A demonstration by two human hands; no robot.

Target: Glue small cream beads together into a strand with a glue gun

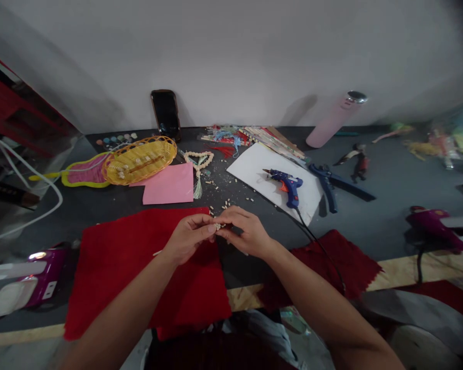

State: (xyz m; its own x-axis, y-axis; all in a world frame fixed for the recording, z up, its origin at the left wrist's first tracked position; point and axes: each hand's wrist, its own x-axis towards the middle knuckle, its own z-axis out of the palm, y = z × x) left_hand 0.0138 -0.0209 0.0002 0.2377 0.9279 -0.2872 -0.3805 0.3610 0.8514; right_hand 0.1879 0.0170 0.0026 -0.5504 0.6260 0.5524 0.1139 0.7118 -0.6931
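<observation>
My left hand [191, 237] and my right hand [247, 230] meet above the right edge of a red cloth [116, 257]. Between their pinched fingertips is a small cluster of cream-coloured pieces [218, 226], too small to make out in detail. Several loose cream pieces [224, 205] lie on the dark table just beyond my fingers. Farther back rests a heart-shaped string of beads [199, 160] with a pale tassel [197, 188]. A blue glue gun [289, 186] lies on white paper [250, 163] to the right of my hands.
A yellow basket [139, 162] and pink paper [170, 186] are at the back left, near a phone [166, 113] leaning on the wall. Blue pliers [327, 187] lie right of the paper. A pink bottle [332, 121] stands behind. The glue gun's cord [320, 244] runs toward the front edge.
</observation>
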